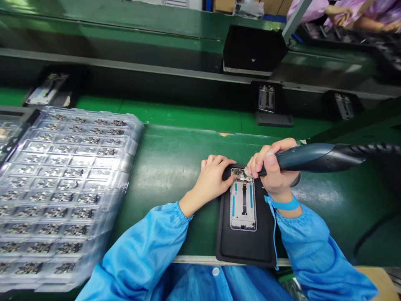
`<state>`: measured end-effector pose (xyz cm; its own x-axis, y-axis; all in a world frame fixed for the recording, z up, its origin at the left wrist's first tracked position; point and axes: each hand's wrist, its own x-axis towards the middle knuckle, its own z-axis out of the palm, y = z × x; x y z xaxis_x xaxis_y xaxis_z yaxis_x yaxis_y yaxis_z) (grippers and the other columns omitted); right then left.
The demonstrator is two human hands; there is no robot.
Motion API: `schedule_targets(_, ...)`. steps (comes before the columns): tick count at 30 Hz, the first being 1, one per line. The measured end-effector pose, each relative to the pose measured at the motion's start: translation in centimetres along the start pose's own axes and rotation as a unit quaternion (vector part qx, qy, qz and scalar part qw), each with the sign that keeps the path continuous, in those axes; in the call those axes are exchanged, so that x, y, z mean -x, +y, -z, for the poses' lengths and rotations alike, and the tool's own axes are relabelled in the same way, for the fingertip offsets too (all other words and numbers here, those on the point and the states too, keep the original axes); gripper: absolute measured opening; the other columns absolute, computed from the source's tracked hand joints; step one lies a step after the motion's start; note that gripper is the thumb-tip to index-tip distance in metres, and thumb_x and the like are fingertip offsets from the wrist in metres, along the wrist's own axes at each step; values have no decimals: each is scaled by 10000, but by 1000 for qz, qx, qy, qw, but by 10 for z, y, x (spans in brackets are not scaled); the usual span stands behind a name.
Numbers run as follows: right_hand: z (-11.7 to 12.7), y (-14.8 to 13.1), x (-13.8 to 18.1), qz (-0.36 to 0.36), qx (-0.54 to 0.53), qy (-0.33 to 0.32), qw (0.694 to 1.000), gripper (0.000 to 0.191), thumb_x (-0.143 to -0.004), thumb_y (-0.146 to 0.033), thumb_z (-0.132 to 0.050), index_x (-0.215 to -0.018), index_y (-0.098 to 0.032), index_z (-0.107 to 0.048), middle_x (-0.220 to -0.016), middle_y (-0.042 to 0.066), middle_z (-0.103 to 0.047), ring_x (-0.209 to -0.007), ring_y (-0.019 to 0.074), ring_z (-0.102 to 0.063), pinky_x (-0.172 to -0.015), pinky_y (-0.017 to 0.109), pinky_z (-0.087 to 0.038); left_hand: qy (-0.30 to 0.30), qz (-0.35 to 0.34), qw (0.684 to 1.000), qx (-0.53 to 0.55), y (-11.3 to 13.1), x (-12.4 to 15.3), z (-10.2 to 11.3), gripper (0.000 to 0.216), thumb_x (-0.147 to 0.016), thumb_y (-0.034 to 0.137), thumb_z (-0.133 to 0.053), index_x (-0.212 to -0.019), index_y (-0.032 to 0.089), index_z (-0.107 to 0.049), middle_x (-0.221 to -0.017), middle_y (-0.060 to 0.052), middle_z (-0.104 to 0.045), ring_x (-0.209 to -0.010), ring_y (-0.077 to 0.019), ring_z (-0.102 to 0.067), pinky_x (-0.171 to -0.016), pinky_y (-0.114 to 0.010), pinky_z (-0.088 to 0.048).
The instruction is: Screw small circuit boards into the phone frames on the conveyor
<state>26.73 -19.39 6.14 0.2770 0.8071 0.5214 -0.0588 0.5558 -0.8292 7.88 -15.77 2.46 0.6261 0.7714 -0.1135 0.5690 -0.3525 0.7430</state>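
An opened phone (243,205) lies face down on a black pad (238,248), with its circuit board showing at the top and blue strips below. My left hand (213,174) rests beside its upper left, thumb on the board's edge and fingers stretched over the pad's corner. My right hand (275,169) is closed around a dark corded electric screwdriver (313,158), which lies slanted across it. The fingers of that hand reach the phone's upper right corner. The tool's tip is hidden behind them. A blue wrist strap (286,204) circles my right wrist.
Stacked clear plastic trays (106,184) of small circuit boards fill the left of the green bench (169,167). Beyond, on a green conveyor (175,115), more phones (266,99) sit on black pads. A black box (253,50) stands behind. Co-workers' hands (340,14) show top right.
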Motion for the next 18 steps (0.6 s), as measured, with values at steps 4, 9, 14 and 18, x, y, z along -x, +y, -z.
schedule_targets(4,1,0,0,6,7,-12,1000,330,-1215,-486,-930,-1129,-362,-636,-703,-116,-617,-396,148,-473,-420,327,-507,-8,11,1000,-6,3,1,2,451,-1204,292,-873,-1654,286,-857,-1636,-93,-843,-1569,-382,-669,-1349,-585,-536)
schedule_targets(9,0,0,1,7,16,-15,1000,325,-1222,-505,-917,-1137,-365,-637,-700,-109,-591,-396,149,-455,-415,335,-489,-10,12,1000,-2,5,0,4,452,-1207,284,-868,-1659,288,-854,-1650,-89,-843,-1576,-385,-667,-1351,-583,-533)
schedule_targets(14,-1,2,5,0,28,-20,999,345,-1221,-496,-936,-1164,-353,-627,-746,-119,-604,-431,129,-516,-433,306,-522,-11,13,1000,-3,6,1,3,461,-1210,293,-865,-1670,284,-852,-1650,-93,-844,-1573,-386,-662,-1341,-584,-537)
schedule_targets(18,-4,4,7,-23,43,-13,999,372,-1209,-509,-961,-1171,-339,-632,-794,-118,-627,-471,111,-551,-452,288,-550,-6,10,1000,-11,3,1,2,475,-1211,303,-858,-1685,295,-839,-1657,-97,-836,-1576,-390,-664,-1338,-589,-548)
